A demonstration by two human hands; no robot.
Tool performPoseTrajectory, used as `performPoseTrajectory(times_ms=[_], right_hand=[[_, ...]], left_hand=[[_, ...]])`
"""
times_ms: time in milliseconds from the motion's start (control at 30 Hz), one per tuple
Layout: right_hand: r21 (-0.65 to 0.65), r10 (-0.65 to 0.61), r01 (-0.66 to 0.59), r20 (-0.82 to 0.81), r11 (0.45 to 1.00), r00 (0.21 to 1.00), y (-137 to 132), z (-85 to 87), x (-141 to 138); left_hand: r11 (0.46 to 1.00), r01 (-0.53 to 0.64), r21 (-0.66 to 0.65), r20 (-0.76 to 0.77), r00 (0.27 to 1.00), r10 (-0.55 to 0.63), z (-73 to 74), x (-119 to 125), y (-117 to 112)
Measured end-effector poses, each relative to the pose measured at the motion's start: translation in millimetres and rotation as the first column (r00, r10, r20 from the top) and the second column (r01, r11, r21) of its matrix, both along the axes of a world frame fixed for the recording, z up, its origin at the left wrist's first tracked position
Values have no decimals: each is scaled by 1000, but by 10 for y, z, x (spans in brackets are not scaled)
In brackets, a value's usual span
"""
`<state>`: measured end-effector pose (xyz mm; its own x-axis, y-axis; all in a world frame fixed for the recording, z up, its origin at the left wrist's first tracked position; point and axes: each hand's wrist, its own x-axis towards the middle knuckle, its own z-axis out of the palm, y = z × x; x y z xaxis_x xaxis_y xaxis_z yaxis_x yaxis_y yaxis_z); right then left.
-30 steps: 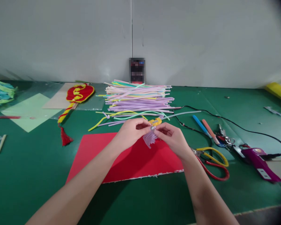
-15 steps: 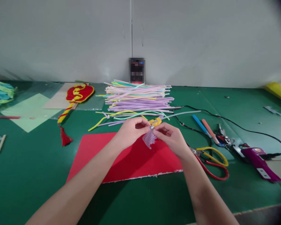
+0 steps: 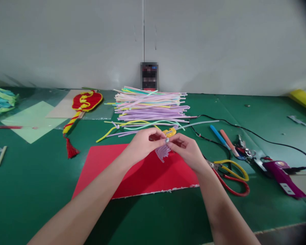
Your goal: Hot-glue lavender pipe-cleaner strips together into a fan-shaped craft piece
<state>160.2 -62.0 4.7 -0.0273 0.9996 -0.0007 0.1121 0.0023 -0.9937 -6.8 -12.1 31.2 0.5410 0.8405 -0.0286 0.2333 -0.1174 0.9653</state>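
Both my hands meet over the far edge of a red sheet (image 3: 142, 173) on the green table. My left hand (image 3: 142, 144) and my right hand (image 3: 187, 149) pinch a small folded bundle of lilac pipe cleaner (image 3: 162, 152) between their fingertips. The bundle hangs in short loops just below the fingers. A small yellow object (image 3: 170, 132) lies right behind my fingers. Behind that is a tall pile of pastel pipe cleaners (image 3: 150, 105), with a few loose yellow and green ones (image 3: 122, 127) in front of it.
Red-and-yellow pliers (image 3: 232, 177), two pens (image 3: 224, 137), keys (image 3: 244, 151) and a purple glue gun (image 3: 280, 175) with a black cable lie at the right. A red-and-yellow ornament with a tassel (image 3: 81, 105) and paper sheets (image 3: 33, 120) lie at the left. The table's front edge (image 3: 283, 228) runs low right.
My hands stay in place over the red sheet. The fingers have shifted slightly on the lilac bundle, which sits a little higher and closer to the fingertips.
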Motion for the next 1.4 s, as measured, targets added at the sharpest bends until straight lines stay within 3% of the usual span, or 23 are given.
performPoseTrajectory(times_ms=[533, 700, 867, 1033, 1400], right_hand=[[14, -10, 10, 14, 1000, 1000, 1, 19, -6], [54, -141, 141, -7, 989, 990, 16, 24, -7], [58, -242, 246, -75, 967, 967, 38, 21, 7], [52, -226, 235, -139, 971, 964, 43, 19, 1], [-6, -147, 147, -96, 989, 984, 12, 31, 7]], left_hand=[[998, -17, 67, -29, 999, 19, 1, -4, 12], [998, -10, 56, -35, 999, 12, -12, 9, 15], [999, 14, -34, -2, 1000, -14, -12, 33, 1], [998, -20, -52, 0, 1000, 20, -30, 50, -7], [994, -110, 9, -29, 993, 110, -7, 33, 2]])
